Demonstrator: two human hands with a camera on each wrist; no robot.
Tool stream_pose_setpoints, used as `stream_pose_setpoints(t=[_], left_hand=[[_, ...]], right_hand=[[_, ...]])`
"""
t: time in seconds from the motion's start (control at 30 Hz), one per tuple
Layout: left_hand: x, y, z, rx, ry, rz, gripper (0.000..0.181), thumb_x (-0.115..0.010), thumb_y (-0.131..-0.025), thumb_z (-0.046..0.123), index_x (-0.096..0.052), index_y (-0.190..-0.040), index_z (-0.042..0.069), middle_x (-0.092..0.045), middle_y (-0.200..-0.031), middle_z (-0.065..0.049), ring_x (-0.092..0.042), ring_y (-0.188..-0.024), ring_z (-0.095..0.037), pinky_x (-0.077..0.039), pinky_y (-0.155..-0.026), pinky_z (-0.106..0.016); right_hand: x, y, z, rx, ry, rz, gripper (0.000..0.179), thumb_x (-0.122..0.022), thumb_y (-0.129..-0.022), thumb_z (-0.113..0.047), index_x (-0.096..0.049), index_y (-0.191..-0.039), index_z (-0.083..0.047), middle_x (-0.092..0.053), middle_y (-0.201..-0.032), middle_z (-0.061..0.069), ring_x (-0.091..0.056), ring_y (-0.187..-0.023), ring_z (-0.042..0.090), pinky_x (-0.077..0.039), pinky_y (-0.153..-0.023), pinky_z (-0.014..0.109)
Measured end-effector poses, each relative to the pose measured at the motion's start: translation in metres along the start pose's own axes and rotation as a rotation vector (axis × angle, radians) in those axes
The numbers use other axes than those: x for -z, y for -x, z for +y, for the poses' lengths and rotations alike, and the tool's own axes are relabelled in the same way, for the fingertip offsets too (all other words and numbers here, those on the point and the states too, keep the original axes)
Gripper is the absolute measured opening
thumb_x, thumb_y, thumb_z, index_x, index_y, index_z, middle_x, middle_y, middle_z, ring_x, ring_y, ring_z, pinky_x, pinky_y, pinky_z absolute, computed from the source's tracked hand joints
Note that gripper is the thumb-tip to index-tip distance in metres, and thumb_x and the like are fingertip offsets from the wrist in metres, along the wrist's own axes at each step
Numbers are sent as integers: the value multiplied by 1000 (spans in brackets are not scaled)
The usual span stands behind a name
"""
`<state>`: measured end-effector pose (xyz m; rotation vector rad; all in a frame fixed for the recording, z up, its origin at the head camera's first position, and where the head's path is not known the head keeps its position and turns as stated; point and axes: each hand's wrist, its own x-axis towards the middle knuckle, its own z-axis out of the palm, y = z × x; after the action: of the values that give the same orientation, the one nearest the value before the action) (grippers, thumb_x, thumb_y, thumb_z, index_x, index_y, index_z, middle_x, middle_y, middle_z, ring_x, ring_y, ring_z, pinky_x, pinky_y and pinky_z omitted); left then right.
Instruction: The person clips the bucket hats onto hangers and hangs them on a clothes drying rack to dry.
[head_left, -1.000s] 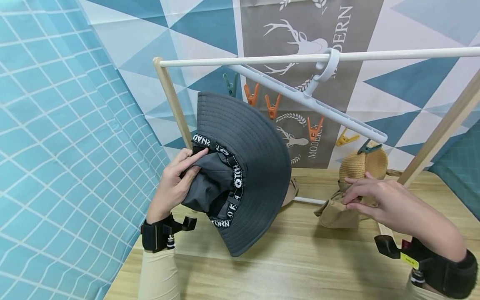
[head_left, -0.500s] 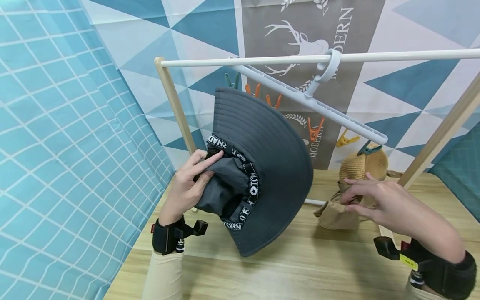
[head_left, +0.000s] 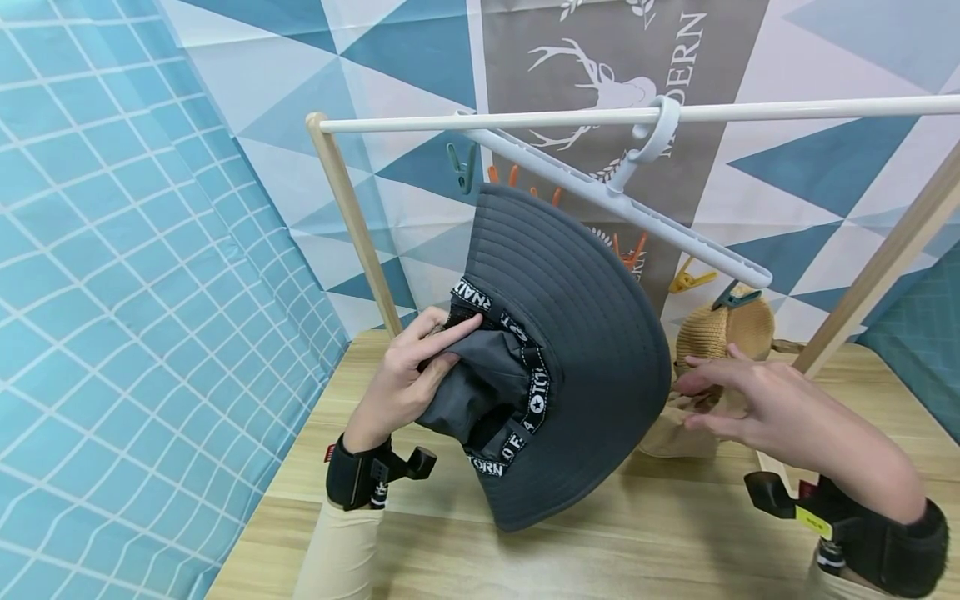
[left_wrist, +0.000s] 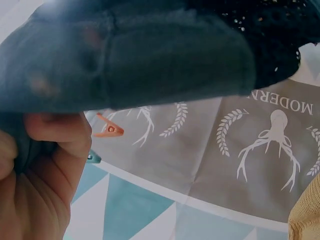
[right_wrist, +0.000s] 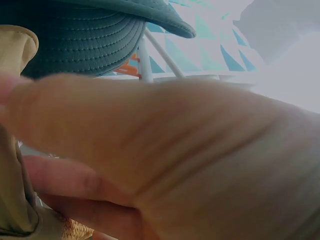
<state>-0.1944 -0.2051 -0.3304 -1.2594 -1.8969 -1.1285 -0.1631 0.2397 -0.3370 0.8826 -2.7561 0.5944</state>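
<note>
My left hand (head_left: 401, 385) grips the crown of a dark grey bucket hat (head_left: 592, 367), thumb and fingers pinching its cloth. The hat's wide stitched brim faces right, and a black band with white lettering runs round its inside. My right hand (head_left: 772, 400) is beside a khaki cloth item (head_left: 675, 437), thumb and forefinger apart. In the right wrist view, khaki cloth (right_wrist: 12, 185) lies close to those fingers. Above it, a straw hat (head_left: 699, 337) is held by a dark teal clothespin (head_left: 735, 297) at the hanger's right end. The grey brim partly hides the khaki item.
A pale blue hanger (head_left: 555, 171) hangs slanted from the white rod (head_left: 787, 111) of a wooden-legged rack (head_left: 352, 221). Along it are a teal clothespin (head_left: 462, 169), orange ones partly behind the brim, and a yellow clothespin (head_left: 688, 277). Below is a wooden table (head_left: 570, 554).
My left hand has carried the grey hat rightward, so its brim now covers part of the khaki item and orange clothespins. My right thumb and forefinger have spread apart, the hand staying nearly in place.
</note>
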Motion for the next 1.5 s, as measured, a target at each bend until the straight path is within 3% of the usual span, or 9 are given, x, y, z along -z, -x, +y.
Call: stream_pose_setpoints(t=[0.1,0.2,0.3,0.43,0.57,0.67,1.0,1.3,1.5], left_hand=[[-1,0,1,-13,-5,6,36,-60,-117,11,-72,-149,1,-63,-120,-26,-56,-101,-23,-43,-92,-25],[-2,0,2,-33,-12,14,36,-59,-117,12,-72,-150,3,-63,-120,-26,-55,-100,-23,-42,-91,-26],[-4,-1,2,-56,-13,13,37,-59,-117,11,-71,-151,5,-63,-120,-25,-54,-98,-23,-42,-90,-28],[-6,-2,3,-74,-11,10,38,-58,-118,14,-71,-153,7,-63,-120,-24,-53,-97,-24,-41,-89,-29],[-8,-3,6,-88,-34,1,38,-58,-118,16,-71,-153,7,-62,-118,-22,-50,-91,-22,-40,-85,-30],[-9,-4,10,-110,-66,-15,38,-58,-118,14,-70,-153,7,-61,-117,-21,-48,-87,-20,-40,-81,-30],[-17,-7,19,-171,-203,-40,35,-56,-119,14,-74,-144,-2,-63,-119,-23,-56,-98,-24,-44,-84,-31],[-23,-7,23,-185,-246,-56,32,-63,-107,-10,-76,-135,-6,-64,-117,-21,-51,-84,-21,-43,-74,-31],[-28,-10,28,-194,-238,-70,43,-66,-96,-20,-76,-135,-4,-64,-116,-19,-43,-70,-16,-40,-65,-27]], right_hand=[[1,1,0,-2,-8,5,58,-102,-78,-35,-81,-127,-13,-88,-117,-2,-80,-122,39,-23,-140,41],[4,4,0,14,-10,26,83,-106,-69,-44,-76,-139,-9,-87,-122,2,-78,-126,47,-44,-130,53],[5,5,1,74,-8,108,102,-108,-62,-49,-70,-148,-9,-85,-128,7,-78,-129,38,-61,-109,32],[8,3,1,183,-44,248,118,-108,-59,-53,-62,-158,-11,-76,-149,9,-66,-117,-7,-39,-92,4],[12,0,-5,240,-136,338,125,-106,-63,-55,-54,-167,-9,-61,-165,-16,-54,-136,-21,-37,-109,0],[16,-2,-12,242,-203,385,121,-108,-67,-41,-51,-169,-7,-56,-163,-28,-48,-150,-19,-34,-119,0],[16,-2,-30,158,-319,444,115,-99,-69,11,-48,-170,-8,-64,-161,-18,-58,-148,-11,-41,-118,3],[3,-5,-42,67,-444,431,100,-93,-80,11,-53,-168,-16,-69,-145,-23,-72,-119,-13,-55,-96,4],[-9,-13,-49,172,-435,481,61,-94,-77,12,-76,-134,-2,-78,-120,-25,-78,-96,-10,-61,-76,10]])
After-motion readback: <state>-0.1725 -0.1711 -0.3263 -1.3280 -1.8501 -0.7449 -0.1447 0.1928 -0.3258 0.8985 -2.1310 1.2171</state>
